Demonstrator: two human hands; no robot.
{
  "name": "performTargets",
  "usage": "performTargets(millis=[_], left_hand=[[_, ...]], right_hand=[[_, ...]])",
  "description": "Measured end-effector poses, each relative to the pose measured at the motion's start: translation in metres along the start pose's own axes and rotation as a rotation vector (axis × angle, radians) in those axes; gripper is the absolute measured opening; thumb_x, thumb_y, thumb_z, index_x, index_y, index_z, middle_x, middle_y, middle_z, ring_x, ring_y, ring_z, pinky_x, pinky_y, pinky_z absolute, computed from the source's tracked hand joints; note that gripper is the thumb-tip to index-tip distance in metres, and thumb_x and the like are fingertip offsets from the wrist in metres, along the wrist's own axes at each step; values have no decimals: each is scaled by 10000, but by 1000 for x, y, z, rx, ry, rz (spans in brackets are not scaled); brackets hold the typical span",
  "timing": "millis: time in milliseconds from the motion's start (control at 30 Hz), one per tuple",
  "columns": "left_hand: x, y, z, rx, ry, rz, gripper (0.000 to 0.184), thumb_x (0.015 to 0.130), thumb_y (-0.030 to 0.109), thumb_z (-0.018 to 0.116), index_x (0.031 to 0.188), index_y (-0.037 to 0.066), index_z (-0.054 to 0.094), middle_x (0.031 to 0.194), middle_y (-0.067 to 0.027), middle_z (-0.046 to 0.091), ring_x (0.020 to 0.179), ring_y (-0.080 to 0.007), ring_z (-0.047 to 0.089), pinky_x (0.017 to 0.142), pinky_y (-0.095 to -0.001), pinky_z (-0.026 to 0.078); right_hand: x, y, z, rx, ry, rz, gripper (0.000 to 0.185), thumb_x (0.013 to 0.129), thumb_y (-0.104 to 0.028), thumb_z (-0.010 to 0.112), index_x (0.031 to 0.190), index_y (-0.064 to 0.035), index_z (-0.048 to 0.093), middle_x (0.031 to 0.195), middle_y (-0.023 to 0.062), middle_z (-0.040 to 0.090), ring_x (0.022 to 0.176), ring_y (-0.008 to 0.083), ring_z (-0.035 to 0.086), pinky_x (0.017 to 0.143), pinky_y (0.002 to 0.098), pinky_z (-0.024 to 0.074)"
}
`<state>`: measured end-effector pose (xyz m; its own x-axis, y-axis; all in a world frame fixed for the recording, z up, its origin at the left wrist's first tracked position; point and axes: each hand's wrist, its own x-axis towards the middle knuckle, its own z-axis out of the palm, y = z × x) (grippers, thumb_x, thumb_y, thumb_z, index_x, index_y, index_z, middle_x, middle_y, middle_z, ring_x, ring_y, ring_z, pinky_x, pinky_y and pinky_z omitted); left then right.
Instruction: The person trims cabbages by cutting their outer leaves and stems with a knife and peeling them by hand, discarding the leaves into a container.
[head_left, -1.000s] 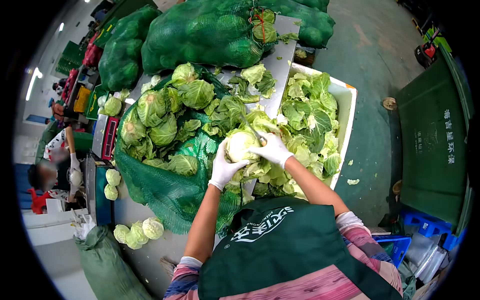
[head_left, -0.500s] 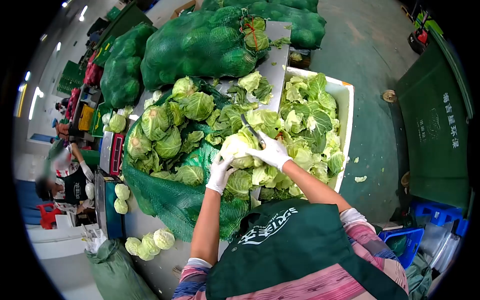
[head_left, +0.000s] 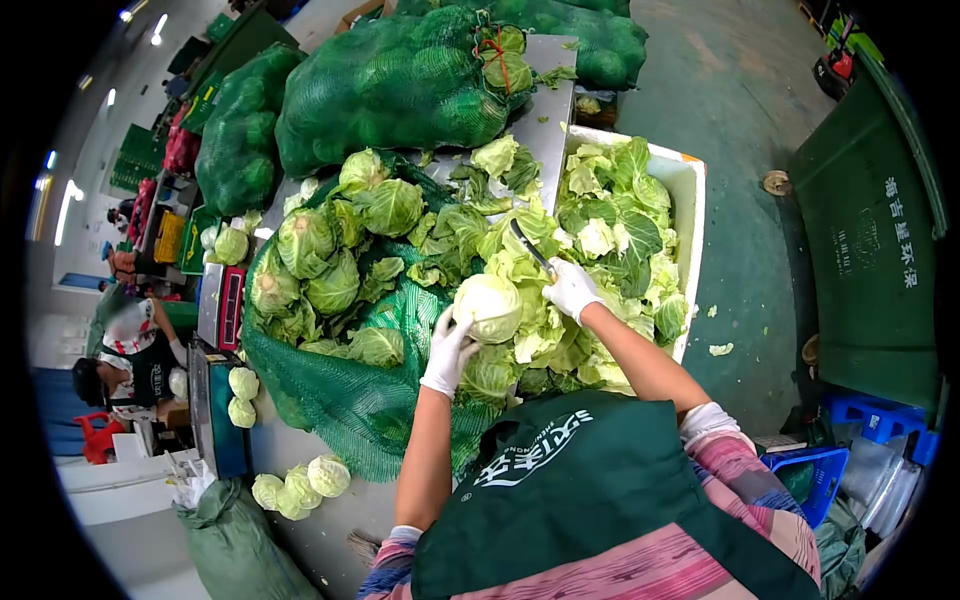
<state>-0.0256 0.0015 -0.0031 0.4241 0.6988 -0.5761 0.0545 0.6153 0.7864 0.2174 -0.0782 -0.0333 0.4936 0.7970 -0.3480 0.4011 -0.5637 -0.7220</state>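
A pale, round cabbage (head_left: 488, 308) rests against my gloved left hand (head_left: 447, 350), whose fingers curve round its lower left side. Just to its right, my gloved right hand (head_left: 573, 290) is closed on the handle of a knife (head_left: 531, 247), the blade pointing up and left. Loose leaves (head_left: 540, 325) lie between and below my hands. Left of them, an open green mesh sack (head_left: 330, 400) holds several untrimmed cabbages (head_left: 306, 243).
A white bin (head_left: 690, 210) full of leaves (head_left: 625, 235) stands to the right. Stuffed mesh sacks (head_left: 390, 90) lie at the back. Trimmed cabbages (head_left: 328, 475) sit at lower left, near a scale (head_left: 231, 305). A co-worker (head_left: 135, 350) is at far left.
My right hand with the knife has moved right, off the cabbage. The cabbage looks paler and smoother, and more loose leaves lie beside it. My left hand has stayed at the cabbage.
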Motion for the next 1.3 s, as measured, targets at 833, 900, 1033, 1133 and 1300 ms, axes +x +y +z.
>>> performTargets(millis=[833,900,1033,1133,1300], left_hand=[[-35,30,43,-780,-401,-157,869,814,810,327,1396,169,395,1367,-132,475,1118,-351,556,881,-553,497],[-34,34,43,-533,-373,-281,895,814,822,289,1424,171,363,1408,-130,443,1171,-358,534,915,-580,468],[-19,19,51,-102,-203,108,757,940,682,219,1425,111,334,1365,-116,485,1227,-287,512,976,-427,460],[8,-29,33,338,7,308,852,844,429,663,1435,4,220,1363,-180,437,1180,-262,532,966,-348,468],[9,-25,38,511,-47,334,1039,654,182,877,1422,-22,207,1288,-161,505,1169,-213,525,988,-338,454]], right_hand=[[-59,-63,-29,416,-155,-522,718,858,-412,649,1452,-117,377,1270,173,589,1133,250,569,1001,338,417],[-60,-62,-29,383,-191,-491,729,866,-404,648,1451,-72,366,1153,169,636,935,204,637,843,314,494],[-63,-45,-9,562,-309,-134,647,890,-444,608,1327,20,500,766,70,650,457,88,545,456,250,419],[-66,-31,1,473,-398,153,544,877,-498,586,1064,9,651,747,102,667,475,168,613,522,303,479],[-58,-24,0,-37,-64,-112,656,770,-682,561,1097,-126,683,910,175,687,895,343,657,757,396,512]])
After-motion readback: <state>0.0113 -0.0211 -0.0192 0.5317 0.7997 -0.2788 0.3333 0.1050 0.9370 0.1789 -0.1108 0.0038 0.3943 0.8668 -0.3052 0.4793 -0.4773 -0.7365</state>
